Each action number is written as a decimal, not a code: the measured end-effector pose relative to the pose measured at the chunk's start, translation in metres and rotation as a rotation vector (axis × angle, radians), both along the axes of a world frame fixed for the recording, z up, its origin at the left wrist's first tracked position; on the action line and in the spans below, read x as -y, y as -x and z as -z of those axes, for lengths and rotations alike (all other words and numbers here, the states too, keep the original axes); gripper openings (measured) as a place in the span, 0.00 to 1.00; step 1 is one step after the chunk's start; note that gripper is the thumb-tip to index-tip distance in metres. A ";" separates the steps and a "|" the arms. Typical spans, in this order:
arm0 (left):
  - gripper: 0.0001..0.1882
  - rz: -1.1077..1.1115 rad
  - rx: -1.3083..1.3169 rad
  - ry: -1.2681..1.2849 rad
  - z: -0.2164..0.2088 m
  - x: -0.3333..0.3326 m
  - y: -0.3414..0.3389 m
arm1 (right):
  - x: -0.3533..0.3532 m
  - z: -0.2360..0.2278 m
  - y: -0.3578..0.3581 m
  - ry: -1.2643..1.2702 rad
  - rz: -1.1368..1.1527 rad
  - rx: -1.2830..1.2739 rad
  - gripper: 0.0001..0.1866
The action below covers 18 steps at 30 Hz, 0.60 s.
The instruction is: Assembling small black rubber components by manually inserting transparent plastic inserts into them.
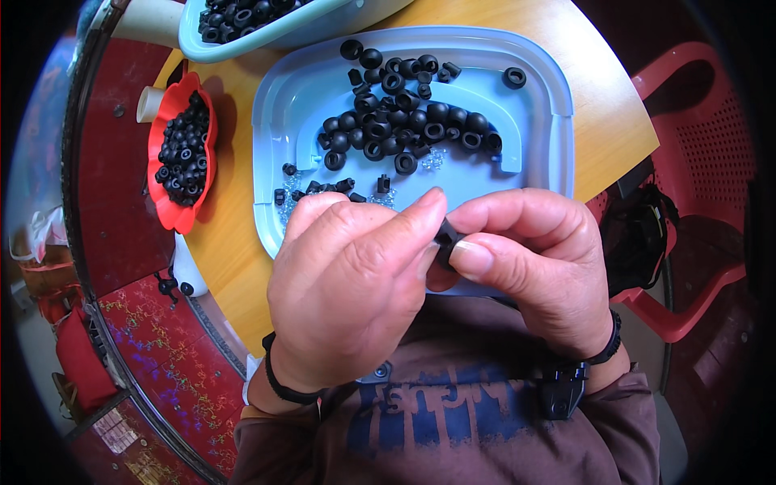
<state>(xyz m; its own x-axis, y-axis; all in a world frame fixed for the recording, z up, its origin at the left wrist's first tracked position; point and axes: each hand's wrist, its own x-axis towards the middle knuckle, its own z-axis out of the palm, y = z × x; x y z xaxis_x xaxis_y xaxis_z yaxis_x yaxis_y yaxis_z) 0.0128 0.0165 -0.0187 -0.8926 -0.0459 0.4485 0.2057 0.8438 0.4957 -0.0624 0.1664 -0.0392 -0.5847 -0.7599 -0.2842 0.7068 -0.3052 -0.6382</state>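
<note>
Above the near edge of a light blue plastic tray [550, 105], my two hands meet over one small black plastic piece [447, 236]. My right hand [537, 259] pinches it between thumb and forefinger. Closed around its other side, my left hand [347, 275] hides part of it. Many round, hollow black caps [392, 121] lie heaped in the tray's far half. Small black plugs [343, 186] and tiny clear beads [434, 158] are scattered nearer my left hand.
A red flower-shaped bowl [208, 158] of small black parts stands on the wooden table [610, 105] at left. Behind the tray is a pale tub [303, 24] holding more black caps. At right stands a red plastic chair [711, 121] with a black bag [638, 234] on it.
</note>
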 end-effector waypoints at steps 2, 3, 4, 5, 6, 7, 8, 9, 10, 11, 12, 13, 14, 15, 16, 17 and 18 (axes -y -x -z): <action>0.20 0.025 0.028 -0.051 -0.003 0.003 0.002 | 0.000 0.000 0.000 0.004 0.003 -0.010 0.10; 0.19 0.049 0.055 -0.103 -0.004 0.005 0.002 | 0.000 -0.001 0.001 -0.018 -0.009 -0.019 0.10; 0.19 0.050 0.055 -0.103 -0.004 0.007 0.002 | -0.001 -0.001 0.001 -0.041 -0.022 -0.028 0.11; 0.18 0.064 0.065 -0.140 -0.005 0.008 0.002 | -0.001 -0.001 0.001 -0.039 -0.023 -0.029 0.11; 0.17 0.077 0.075 -0.178 -0.006 0.009 0.002 | -0.002 0.001 0.001 -0.076 -0.014 -0.168 0.12; 0.17 0.077 0.075 -0.177 -0.007 0.009 0.003 | -0.002 0.002 0.002 -0.113 -0.005 -0.307 0.13; 0.16 0.066 0.078 -0.182 -0.008 0.008 0.002 | -0.002 0.002 0.002 -0.111 -0.006 -0.308 0.13; 0.15 0.056 0.081 -0.188 -0.008 0.008 0.002 | -0.002 0.002 0.002 -0.109 0.006 -0.355 0.13; 0.15 0.054 0.080 -0.187 -0.009 0.008 0.001 | -0.002 0.001 0.003 -0.106 0.017 -0.402 0.14; 0.14 0.067 0.093 -0.190 -0.009 0.008 0.000 | -0.002 0.002 0.003 -0.106 0.018 -0.404 0.14; 0.13 0.080 0.106 -0.193 -0.009 0.008 0.000 | -0.002 0.003 0.003 -0.105 0.024 -0.417 0.14; 0.13 0.081 0.105 -0.193 -0.009 0.008 0.000 | -0.002 0.004 0.003 -0.103 0.030 -0.429 0.14; 0.13 0.087 0.093 -0.193 -0.008 0.008 0.001 | -0.002 0.004 0.003 -0.102 0.030 -0.431 0.14; 0.13 0.093 0.081 -0.193 -0.008 0.008 0.001 | -0.003 0.004 0.002 -0.101 0.031 -0.410 0.14; 0.13 0.093 0.079 -0.192 -0.007 0.009 0.002 | -0.003 0.004 0.002 -0.100 0.032 -0.389 0.14; 0.13 0.104 0.068 -0.190 -0.006 0.009 0.002 | -0.003 0.005 0.002 -0.099 0.032 -0.390 0.14; 0.13 0.115 0.057 -0.188 -0.005 0.009 0.002 | -0.003 0.006 0.001 -0.091 0.037 -0.383 0.14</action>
